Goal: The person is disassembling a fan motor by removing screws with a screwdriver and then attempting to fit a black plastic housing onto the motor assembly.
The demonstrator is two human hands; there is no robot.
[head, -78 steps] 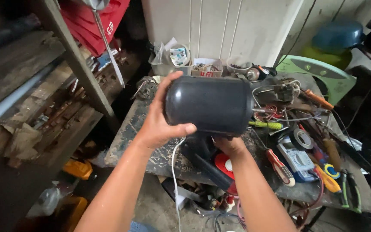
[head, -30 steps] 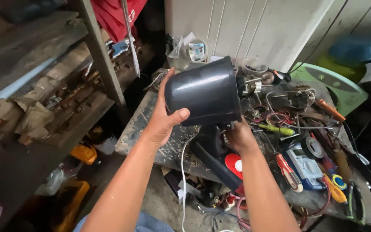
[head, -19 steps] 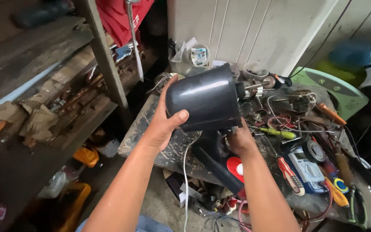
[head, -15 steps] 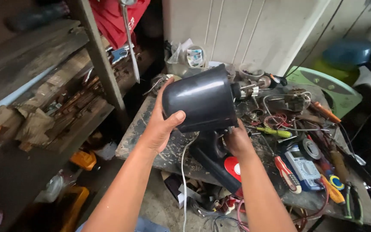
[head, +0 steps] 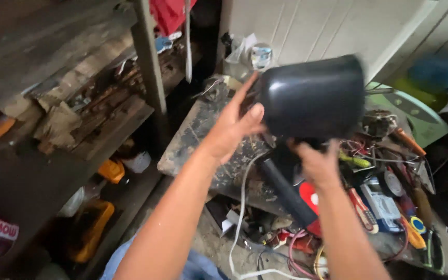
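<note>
Black housing [head: 315,96], rounded and smooth, held up in the air above the cluttered surface [head: 198,140], blurred by motion. Left hand [head: 232,127] pressed against its left end, fingers spread along the side and thumb hooked on the front face; more a flat brace than a wrap. Right hand [head: 315,163] underneath, curled up toward the bottom edge; grip there hidden by the housing, so cannot tell how firm. White cord [head: 239,218] hanging down between the arms toward the floor. Below and to the right, screwdrivers [head: 356,161], pliers [head: 429,243], loose wires [head: 359,148] and a red disc [head: 312,199] crowded close together. Likely risks: smooth shell slipping from the open left palm and dropping onto the tools; dangling cord snagging on the clutter or surface edge and jerking the housing sideways; a swing of the housing knocking small parts off the far edge.
</note>
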